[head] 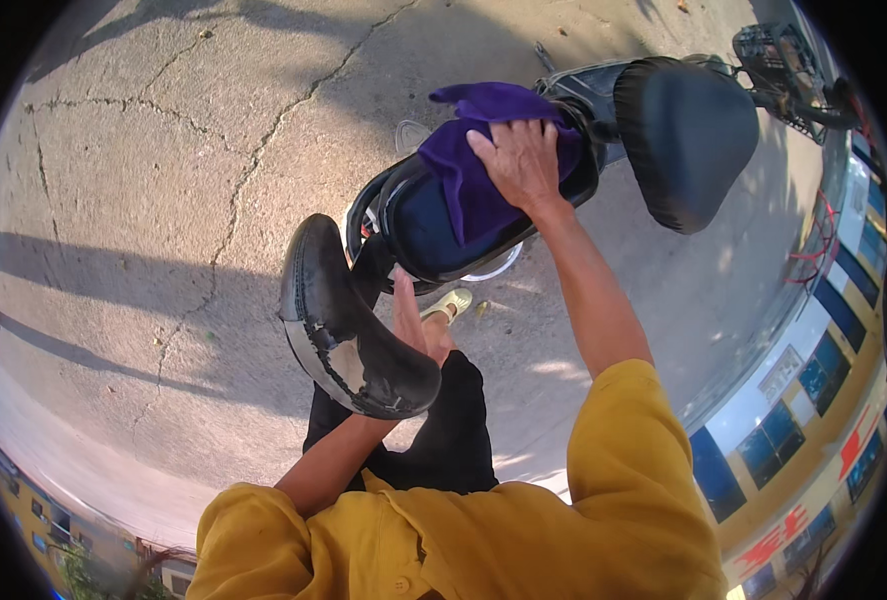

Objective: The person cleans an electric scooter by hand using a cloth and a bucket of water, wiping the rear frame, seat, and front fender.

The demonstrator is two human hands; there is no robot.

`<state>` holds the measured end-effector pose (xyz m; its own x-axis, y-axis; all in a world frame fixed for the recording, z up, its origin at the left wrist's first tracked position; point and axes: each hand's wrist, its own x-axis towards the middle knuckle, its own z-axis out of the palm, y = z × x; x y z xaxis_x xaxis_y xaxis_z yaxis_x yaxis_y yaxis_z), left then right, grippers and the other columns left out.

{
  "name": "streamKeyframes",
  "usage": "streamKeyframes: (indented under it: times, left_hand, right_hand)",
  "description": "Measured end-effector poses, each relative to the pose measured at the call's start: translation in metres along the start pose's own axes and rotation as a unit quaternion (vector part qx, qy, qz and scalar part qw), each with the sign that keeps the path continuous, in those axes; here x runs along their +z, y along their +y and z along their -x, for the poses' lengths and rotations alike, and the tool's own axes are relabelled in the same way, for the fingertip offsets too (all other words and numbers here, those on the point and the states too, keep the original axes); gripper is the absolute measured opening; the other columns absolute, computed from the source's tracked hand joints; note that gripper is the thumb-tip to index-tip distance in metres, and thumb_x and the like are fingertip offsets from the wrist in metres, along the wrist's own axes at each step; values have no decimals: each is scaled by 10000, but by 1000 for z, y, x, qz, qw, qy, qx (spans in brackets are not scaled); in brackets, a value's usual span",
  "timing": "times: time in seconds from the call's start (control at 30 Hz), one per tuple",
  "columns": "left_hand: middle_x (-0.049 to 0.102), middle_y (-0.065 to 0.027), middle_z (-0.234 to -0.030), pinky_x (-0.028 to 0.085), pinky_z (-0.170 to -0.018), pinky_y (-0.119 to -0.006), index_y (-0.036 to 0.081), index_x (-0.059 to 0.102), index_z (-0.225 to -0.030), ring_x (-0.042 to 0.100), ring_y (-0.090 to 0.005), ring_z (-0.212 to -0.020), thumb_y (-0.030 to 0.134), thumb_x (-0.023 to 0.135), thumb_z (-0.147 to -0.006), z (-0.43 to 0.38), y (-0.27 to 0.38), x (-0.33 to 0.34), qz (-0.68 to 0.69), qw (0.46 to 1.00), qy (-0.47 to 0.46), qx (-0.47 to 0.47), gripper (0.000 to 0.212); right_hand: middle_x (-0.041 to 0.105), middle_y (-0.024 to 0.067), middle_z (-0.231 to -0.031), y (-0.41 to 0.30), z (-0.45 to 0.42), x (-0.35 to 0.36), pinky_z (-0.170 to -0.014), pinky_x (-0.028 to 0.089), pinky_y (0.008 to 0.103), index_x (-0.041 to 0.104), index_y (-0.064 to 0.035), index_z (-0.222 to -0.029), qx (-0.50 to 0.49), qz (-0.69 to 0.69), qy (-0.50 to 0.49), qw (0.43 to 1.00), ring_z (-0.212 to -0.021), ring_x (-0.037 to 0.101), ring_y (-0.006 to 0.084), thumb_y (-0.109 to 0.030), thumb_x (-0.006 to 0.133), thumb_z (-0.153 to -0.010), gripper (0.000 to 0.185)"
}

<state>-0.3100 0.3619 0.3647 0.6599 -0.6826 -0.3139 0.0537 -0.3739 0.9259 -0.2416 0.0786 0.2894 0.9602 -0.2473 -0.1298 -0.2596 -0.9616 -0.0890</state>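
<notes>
My right hand (522,161) presses a purple cloth (481,180) down on the glossy black rear section (436,221) of a two-wheeler, fingers spread over the fabric. Behind a black backrest-like pad (361,330), my left hand (409,315) shows edge-on with straight fingers. The pad hides part of that hand, and whether it grips anything is not visible. Torn covering on the pad exposes a pale patch along its side. Farther forward stands a black saddle (691,142) with a gathered, elastic-edged cover.
At the vehicle's front are a wire basket (777,64) and a handlebar (826,116). Cracked concrete (150,180) lies around it. My foot in a pale yellow clog (454,302) is close to the rear wheel. A building (803,397) lines the right side.
</notes>
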Motion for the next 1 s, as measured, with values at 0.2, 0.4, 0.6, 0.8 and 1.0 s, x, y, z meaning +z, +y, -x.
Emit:
streamKeyframes:
  times: [0.2,0.4,0.6,0.8,1.0]
  left_hand:
    - [-26,-316,-1552,54,-1176,-477,-101,-96,-1471,18,-422,-1462,369,357,-1012,-13,15,-15,25,999,-43,-6,798]
    - [-44,-285,-1561,77,-1173,-483,-49,-49,-1496,25,-414,-1463,342,404,-1003,-37,21,-10,20,1000,-8,-6,776]
    - [13,-279,-1567,66,-1171,-464,-64,26,-1499,34,-388,-1467,419,296,-1023,-49,14,7,-62,998,-5,26,731]
    - [79,-230,-1577,91,-1172,-470,-39,120,-1501,86,-389,-1463,264,371,-1014,-72,24,33,-153,986,-8,63,627]
    - [194,-193,-1568,84,-1174,-473,9,226,-1498,116,-362,-1466,380,325,-1026,-99,2,71,-303,947,73,72,609]
  right_hand:
    - [357,138,-1490,26,-5,26,-1101,222,578,495,-207,-1371,247,41,68,966,-1384,282,398,-431,473,-952,476]
    - [279,109,-1542,-100,71,-23,-1123,164,582,436,-240,-1425,61,-153,-41,985,-1423,205,389,-408,568,-902,565]
    - [380,39,-1494,-28,94,-22,-1129,199,529,467,-304,-1394,43,-125,5,991,-1402,292,287,-428,590,-888,536]
    - [559,108,-1280,70,60,-2,-946,395,515,538,-192,-1291,296,-100,51,948,-1165,526,346,-451,485,-948,434]
    - [541,154,-1279,41,102,19,-964,409,496,564,-71,-1244,376,-193,277,863,-1215,487,374,-197,617,-877,392]
